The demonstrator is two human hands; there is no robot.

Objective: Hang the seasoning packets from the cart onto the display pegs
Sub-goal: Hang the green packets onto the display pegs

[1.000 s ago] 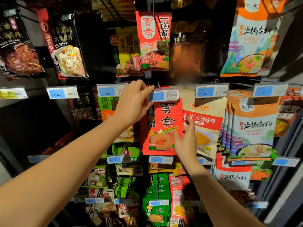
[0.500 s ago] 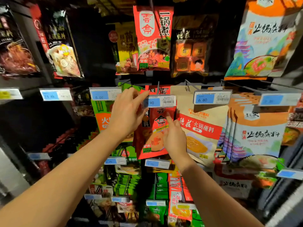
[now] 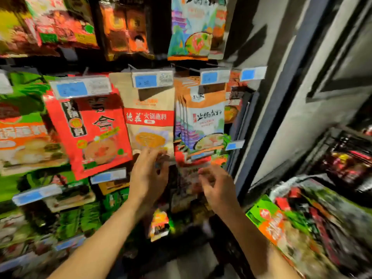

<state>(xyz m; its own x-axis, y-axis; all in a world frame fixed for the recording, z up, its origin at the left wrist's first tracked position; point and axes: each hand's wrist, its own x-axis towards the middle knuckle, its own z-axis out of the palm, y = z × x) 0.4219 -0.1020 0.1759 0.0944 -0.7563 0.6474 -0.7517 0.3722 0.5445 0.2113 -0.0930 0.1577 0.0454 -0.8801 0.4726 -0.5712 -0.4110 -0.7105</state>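
On the middle row of pegs: the red packet (image 3: 90,133) hangs behind its price tag (image 3: 80,88), just beside the tan packet (image 3: 150,121). It hangs from its top edge, so the printed face shows to shoppers.
Red packet's axis: the long side runs up and down but tilted, top leaning left and bottom swung right (the wide lens may add to that). The front faces the camera.
Left hand (image 3: 149,174): released, fingers spread and fairly straight at the tan packet's lower edge; blur hides whether they touch it.
Right hand (image 3: 218,186): fingers loosely curled, apparently empty, low before the rack.
Cart (image 3: 330,135): at the right, near the hands, with loose packets (image 3: 269,220) heaped in it, so I judge the next pick is an easy reach.
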